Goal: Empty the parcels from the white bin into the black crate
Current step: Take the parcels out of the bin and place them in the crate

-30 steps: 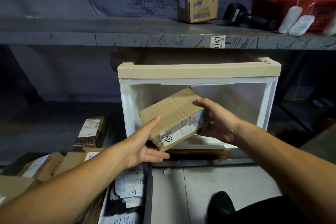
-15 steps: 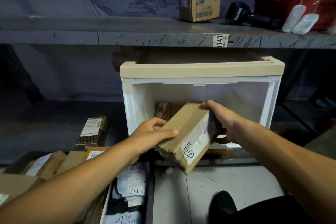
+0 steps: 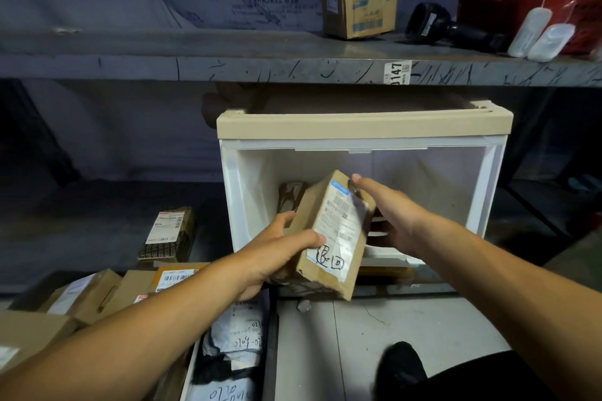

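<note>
In front of you the white bin (image 3: 365, 140) lies on its side on the lower shelf, its mouth facing you; one dark taped parcel (image 3: 291, 196) is visible at the back of it. Down at your lower left the black crate (image 3: 271, 335) shows only its dark edge, with cardboard boxes and grey mailer bags heaped in and around it.

The cardboard parcel (image 3: 329, 238) you carry hangs in the air just outside the bin's mouth, tilted, with its shipping label and handwritten marks turned up towards you. It looks stiff and boxy, taped at the seams, and probably light, since you hold it clear of any support. The tape and glossy label are the slippery parts, so keep your hold on bare cardboard and over the edges.

Your left hand (image 3: 277, 257) has its grip closed on the parcel's near left side, thumb across the top face. Your right hand (image 3: 391, 221) grips the far right corner, fingers wrapped behind.
</note>
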Available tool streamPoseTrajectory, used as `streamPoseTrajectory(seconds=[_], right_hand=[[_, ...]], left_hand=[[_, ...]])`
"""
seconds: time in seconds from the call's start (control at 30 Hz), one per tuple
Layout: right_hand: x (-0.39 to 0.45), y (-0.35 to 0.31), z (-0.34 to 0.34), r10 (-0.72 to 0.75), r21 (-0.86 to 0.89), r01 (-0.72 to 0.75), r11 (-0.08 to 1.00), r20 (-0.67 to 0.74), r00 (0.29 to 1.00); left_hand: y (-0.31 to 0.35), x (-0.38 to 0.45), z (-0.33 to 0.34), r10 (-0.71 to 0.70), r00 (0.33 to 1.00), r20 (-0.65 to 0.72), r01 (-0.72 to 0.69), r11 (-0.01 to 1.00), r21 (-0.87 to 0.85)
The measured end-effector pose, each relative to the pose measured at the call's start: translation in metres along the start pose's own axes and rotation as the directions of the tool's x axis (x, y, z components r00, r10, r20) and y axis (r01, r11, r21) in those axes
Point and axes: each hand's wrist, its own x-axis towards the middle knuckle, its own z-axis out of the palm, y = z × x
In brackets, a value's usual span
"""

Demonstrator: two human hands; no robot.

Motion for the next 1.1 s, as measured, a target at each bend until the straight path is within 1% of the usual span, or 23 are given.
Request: streamPoseTrajectory(seconds=[0.07,0.13,0.23,0.3,0.4,0.53,0.7,0.8,0.97,1.1], right_hand=[[0.002,0.002,0.0,-0.007,0.028,0.005,1.0,0.067,0.998],[0.001,0.003,0.0,0.013,0.053,-0.02,0.998,0.127,0.992],[-0.005,0.005,0.0,0.048,0.062,-0.063,0.996,0.212,0.976],[-0.007,0.006,-0.001,0.051,0.08,-0.071,0.994,0.227,0.972],[-0.009,0.009,0.001,0.049,0.08,-0.067,0.995,0.205,0.978],[-0.011,0.013,0.003,0.058,0.059,-0.07,0.996,0.193,0.98],[-0.014,0.017,0.006,0.058,0.035,-0.067,0.997,0.208,0.976],[-0.015,0.019,0.014,0.093,-0.016,-0.092,0.996,0.222,0.971],[-0.02,0.018,0.033,0.143,-0.105,-0.119,0.987,0.262,0.954],[-0.025,0.016,0.052,0.179,-0.163,-0.129,0.978,0.344,0.922]], left_hand=[[-0.002,0.001,0.0,0.01,1.0,0.011,-0.009,0.998,-0.064],[-0.004,0.001,0.001,-0.003,1.0,0.021,0.006,0.988,-0.151],[-0.006,-0.002,0.002,-0.037,0.995,0.095,0.056,0.976,-0.208],[-0.006,-0.005,0.002,-0.061,0.99,0.126,0.086,0.975,-0.205],[-0.005,-0.009,0.003,-0.093,0.987,0.127,0.116,0.975,-0.189],[-0.001,-0.011,0.006,-0.101,0.991,0.082,0.118,0.964,-0.24],[-0.002,-0.015,0.005,-0.056,0.998,-0.042,0.046,0.977,-0.21],[-0.002,-0.022,0.003,-0.056,0.993,-0.105,0.037,0.983,-0.177],[-0.009,-0.035,-0.013,-0.069,0.983,-0.173,0.047,0.991,-0.128],[-0.016,-0.051,-0.028,-0.094,0.974,-0.209,0.074,0.992,-0.099]])
